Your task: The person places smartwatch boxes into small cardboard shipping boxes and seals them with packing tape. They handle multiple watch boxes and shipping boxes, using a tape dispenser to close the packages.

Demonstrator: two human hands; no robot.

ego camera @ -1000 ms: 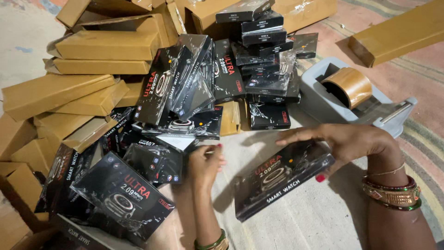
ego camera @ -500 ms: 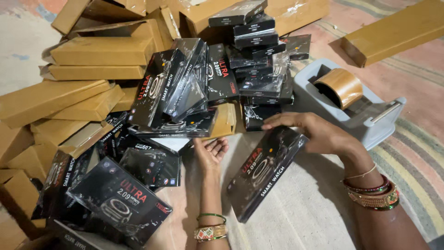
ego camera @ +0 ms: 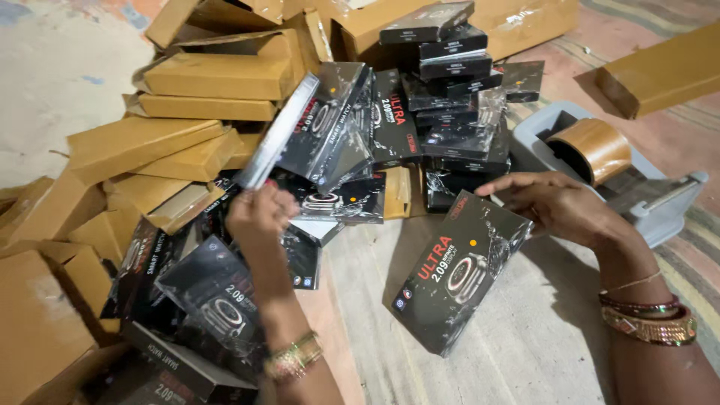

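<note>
Up has gone her left hand [ego camera: 259,214], pinching a shrink-wrapped black box [ego camera: 281,135] by its bottom corner, while the right hand [ego camera: 559,206], fingers spread, presses another black box [ego camera: 461,274] to the floor [ego camera: 525,352]; that glossy raised one could slip from so thin a grip onto the heap of boxes [ego camera: 352,195] just beyond.

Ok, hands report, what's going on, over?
Left hand lifting black shrink-wrapped box. Right hand touching flat black box on floor. Tape dispenser beside.

Plain brown cardboard cartons [ego camera: 187,142] lie heaped beside a stack of black boxes [ego camera: 442,52], with a grey tape dispenser [ego camera: 645,202] holding brown tape [ego camera: 596,146].
</note>
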